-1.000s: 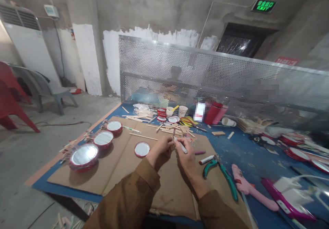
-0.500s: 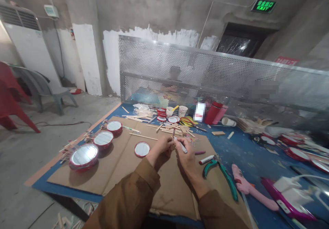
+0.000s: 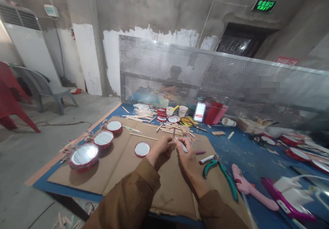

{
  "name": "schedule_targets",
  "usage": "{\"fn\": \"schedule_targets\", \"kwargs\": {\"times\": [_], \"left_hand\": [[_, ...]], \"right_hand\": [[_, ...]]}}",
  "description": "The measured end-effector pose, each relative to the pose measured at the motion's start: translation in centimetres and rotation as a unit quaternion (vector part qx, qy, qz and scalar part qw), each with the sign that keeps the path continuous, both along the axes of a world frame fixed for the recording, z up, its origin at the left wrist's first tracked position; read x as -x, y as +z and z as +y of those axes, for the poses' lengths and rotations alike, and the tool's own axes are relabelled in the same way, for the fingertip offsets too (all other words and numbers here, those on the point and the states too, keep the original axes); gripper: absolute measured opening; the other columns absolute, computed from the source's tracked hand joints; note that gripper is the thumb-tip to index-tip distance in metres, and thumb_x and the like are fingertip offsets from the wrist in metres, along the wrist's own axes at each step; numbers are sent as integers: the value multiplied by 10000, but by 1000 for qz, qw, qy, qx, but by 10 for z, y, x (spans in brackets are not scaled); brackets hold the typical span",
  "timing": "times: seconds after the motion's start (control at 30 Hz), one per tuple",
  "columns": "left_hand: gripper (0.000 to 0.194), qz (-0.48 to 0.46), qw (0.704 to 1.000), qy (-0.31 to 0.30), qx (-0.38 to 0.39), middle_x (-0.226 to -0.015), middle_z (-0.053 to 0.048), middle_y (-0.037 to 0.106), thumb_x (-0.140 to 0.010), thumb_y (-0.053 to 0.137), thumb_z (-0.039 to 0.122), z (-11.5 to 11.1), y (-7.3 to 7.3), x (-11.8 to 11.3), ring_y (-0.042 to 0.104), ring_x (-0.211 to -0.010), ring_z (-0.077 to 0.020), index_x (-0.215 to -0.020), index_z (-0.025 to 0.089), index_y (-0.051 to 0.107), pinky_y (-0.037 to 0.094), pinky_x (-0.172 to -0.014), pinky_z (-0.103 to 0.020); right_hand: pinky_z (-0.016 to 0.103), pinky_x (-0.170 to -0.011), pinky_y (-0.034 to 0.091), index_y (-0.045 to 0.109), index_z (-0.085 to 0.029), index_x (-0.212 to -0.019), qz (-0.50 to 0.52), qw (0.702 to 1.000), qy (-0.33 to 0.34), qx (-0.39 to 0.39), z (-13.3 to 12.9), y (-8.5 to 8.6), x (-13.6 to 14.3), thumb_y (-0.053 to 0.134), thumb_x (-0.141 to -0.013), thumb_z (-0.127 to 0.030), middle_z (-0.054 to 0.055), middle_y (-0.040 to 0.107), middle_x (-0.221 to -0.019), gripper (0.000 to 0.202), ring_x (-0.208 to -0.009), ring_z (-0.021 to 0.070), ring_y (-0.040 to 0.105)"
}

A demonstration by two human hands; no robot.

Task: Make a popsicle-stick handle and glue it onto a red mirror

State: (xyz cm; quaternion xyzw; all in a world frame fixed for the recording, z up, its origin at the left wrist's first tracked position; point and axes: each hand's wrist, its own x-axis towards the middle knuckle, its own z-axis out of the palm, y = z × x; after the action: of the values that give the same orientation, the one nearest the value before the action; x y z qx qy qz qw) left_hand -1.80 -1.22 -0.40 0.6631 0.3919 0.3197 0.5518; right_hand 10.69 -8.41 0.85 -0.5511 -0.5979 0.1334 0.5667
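Above the cardboard sheet (image 3: 123,167), my two hands are close together. My left hand (image 3: 165,147) is closed on a small wooden stick (image 3: 174,132) that points up from its fingertips. My right hand (image 3: 187,152) is wrapped round a white marker (image 3: 184,147), whose tip end is near the stick. To the left of my hands a round white disc with a red rim (image 3: 142,149) lies on the cardboard. Just right of my right hand are a purple pen (image 3: 200,152) and a red-and-white marker (image 3: 206,160).
Teal-handled pliers (image 3: 227,181), a pink glue gun (image 3: 246,188) and a purple power strip (image 3: 285,201) lie at the right. Three red-rimmed drums (image 3: 84,156) stand at the left. Loose sticks (image 3: 144,114), paper cups (image 3: 182,111) and a red bottle (image 3: 214,113) are behind.
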Motion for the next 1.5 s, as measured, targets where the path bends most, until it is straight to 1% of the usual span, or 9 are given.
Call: {"fn": "schedule_targets", "kwargs": {"times": [0.1, 0.27, 0.37, 0.5, 0.63, 0.77, 1.0, 1.27, 1.5], "left_hand": [[163, -3, 1000, 13, -3, -526, 33, 496, -797, 591, 292, 1, -1, 0, 445, -465, -87, -720, 149, 580, 326, -466, -198], [133, 14, 1000, 8, -6, -552, 22, 523, -802, 583, 252, 2, 1, 0, 466, -473, -98, -727, 143, 596, 336, -475, -210], [127, 10, 1000, 12, -12, -548, 23, 509, -792, 584, 224, 3, 1, 0, 455, -476, -91, -694, 143, 582, 321, -476, -208], [157, -9, 1000, 10, -11, -538, 33, 493, -793, 597, 254, 3, -2, -1, 449, -486, -87, -681, 151, 561, 321, -481, -202], [156, -11, 1000, 9, -4, -536, 36, 489, -785, 598, 261, 4, -3, -3, 435, -477, -88, -681, 151, 560, 318, -484, -211], [115, -11, 1000, 15, -14, -545, 38, 488, -776, 574, 228, 2, -1, -1, 421, -486, -83, -693, 149, 558, 303, -491, -210], [116, -2, 1000, 3, -1, -548, 37, 498, -782, 570, 252, -2, 3, 1, 444, -488, -88, -740, 145, 582, 335, -493, -209], [180, 23, 1000, 0, 0, -556, 33, 508, -819, 559, 316, 0, 1, 1, 472, -485, -99, -776, 144, 591, 353, -490, -210], [182, 4, 1000, 4, -4, -541, 30, 494, -813, 574, 311, -1, 2, 1, 461, -496, -96, -742, 144, 585, 343, -499, -210]], "right_hand": [[359, -811, 505, 656, -207, -906, -6, 1000, 1, -9, 1, -2, 0, 583, -888, -473, 75, 721, -905, 277, -851, 234, 644], [363, -796, 511, 660, -202, -895, -20, 999, 4, -26, 5, -3, 1, 563, -884, -470, 77, 716, -878, 285, -834, 235, 648], [363, -792, 513, 660, -204, -880, -25, 999, 0, -33, 4, -2, 1, 567, -872, -465, 79, 717, -874, 277, -833, 239, 648], [355, -799, 511, 656, -209, -907, -14, 1000, -11, -20, 1, 0, 2, 576, -892, -465, 72, 718, -894, 269, -839, 230, 640], [358, -810, 513, 651, -207, -907, -8, 1000, -4, -21, 1, -1, 2, 572, -898, -465, 73, 717, -903, 270, -847, 227, 639], [363, -800, 513, 663, -206, -900, -27, 999, 2, -30, 3, -1, 2, 568, -891, -474, 80, 722, -890, 284, -848, 237, 643], [360, -776, 516, 662, -208, -880, -30, 999, 3, -39, 4, -2, 1, 569, -883, -460, 77, 723, -871, 269, -820, 235, 647], [365, -811, 515, 656, -205, -885, -24, 1000, -1, -19, 1, 0, 1, 565, -887, -471, 83, 725, -901, 281, -848, 237, 653], [361, -837, 506, 658, -209, -915, -21, 1000, -7, -4, -3, 2, 2, 562, -903, -464, 78, 728, -939, 273, -883, 237, 646]]}}
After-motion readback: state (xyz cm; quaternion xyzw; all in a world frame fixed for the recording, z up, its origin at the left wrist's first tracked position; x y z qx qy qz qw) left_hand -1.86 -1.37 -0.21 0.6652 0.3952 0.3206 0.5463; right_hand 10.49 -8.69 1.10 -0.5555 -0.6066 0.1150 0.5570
